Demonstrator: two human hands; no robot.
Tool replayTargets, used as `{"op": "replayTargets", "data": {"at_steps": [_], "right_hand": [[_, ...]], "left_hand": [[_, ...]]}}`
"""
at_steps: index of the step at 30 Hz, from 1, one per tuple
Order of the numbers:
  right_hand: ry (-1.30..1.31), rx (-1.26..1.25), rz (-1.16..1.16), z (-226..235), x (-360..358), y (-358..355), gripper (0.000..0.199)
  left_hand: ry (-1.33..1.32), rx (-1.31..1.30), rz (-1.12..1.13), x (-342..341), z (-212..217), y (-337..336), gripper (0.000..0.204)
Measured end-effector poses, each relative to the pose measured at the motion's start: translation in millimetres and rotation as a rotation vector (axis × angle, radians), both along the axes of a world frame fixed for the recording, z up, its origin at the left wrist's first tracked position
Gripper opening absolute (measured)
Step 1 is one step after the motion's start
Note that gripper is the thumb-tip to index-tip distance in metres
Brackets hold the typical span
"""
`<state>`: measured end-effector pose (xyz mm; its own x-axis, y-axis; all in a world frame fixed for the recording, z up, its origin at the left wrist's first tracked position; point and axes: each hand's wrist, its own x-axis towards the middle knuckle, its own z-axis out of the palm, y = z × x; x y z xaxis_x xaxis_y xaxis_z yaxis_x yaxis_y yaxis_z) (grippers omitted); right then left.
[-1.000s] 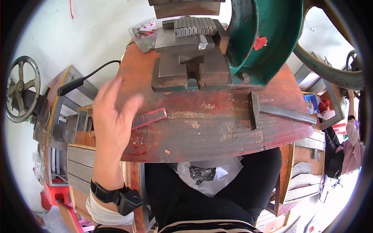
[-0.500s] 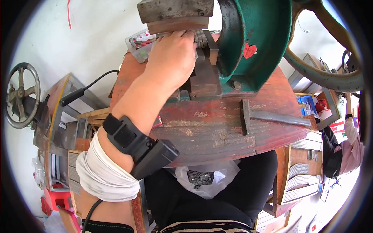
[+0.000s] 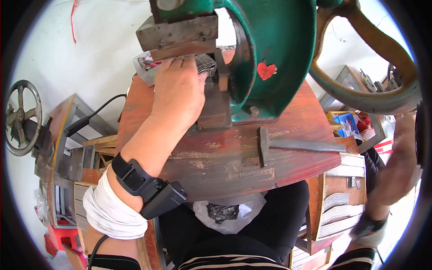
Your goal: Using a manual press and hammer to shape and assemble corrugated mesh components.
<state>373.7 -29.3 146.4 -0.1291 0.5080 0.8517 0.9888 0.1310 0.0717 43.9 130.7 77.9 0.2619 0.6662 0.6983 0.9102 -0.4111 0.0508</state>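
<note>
My left hand reaches in under the press head of a green hand press. Its fingers curl over a packed row of small grey metal pieces on the steel bed. The fingertips are hidden behind the hand. A black strap with a box sits on my left forearm. At the right edge my right hand is raised, close below the rim of the press's large handwheel. Motion smears its fingers, so whether it touches the rim cannot be told.
A hammer lies on the worn red wooden table. Behind the press stands a clear plastic box. A white bag of dark metal bits rests in my lap. Trays of metal strips stand at the right, another handwheel at the left.
The view has shifted, so the press sits further left and lower in it. My right forearm now shows, blurred, at the right edge. The left hand stays on the row of metal pieces.
</note>
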Motion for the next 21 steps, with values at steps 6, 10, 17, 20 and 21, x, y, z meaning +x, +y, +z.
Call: {"op": "replayTargets", "data": {"at_steps": [6, 10, 17, 20, 21], "right_hand": [[0.121, -0.523, 0.627, -122.9, -14.8, 56.1, 0.042], [0.147, -0.494, 0.485, -142.2, -4.5, 71.1, 0.038], [0.163, -0.311, 0.767, -124.0, -44.1, 51.7, 0.029], [0.218, -0.565, 1.078, -112.3, -97.6, 43.5, 0.051], [0.258, -0.645, 1.144, -112.7, -112.9, 45.6, 0.065]], "left_hand": [[-0.119, 0.043, -0.1, 0.5, 8.1, -14.3, 0.039], [-0.781, -0.414, -0.117, -5.5, 19.6, -70.6, 0.047], [-0.816, -0.45, -0.283, -27.3, -40.8, -166.9, 0.051], [-0.271, -0.344, -0.364, -14.7, -75.4, -142.7, 0.061], [-0.279, -0.337, -0.371, -10.6, -76.2, -140.9, 0.061]]}}
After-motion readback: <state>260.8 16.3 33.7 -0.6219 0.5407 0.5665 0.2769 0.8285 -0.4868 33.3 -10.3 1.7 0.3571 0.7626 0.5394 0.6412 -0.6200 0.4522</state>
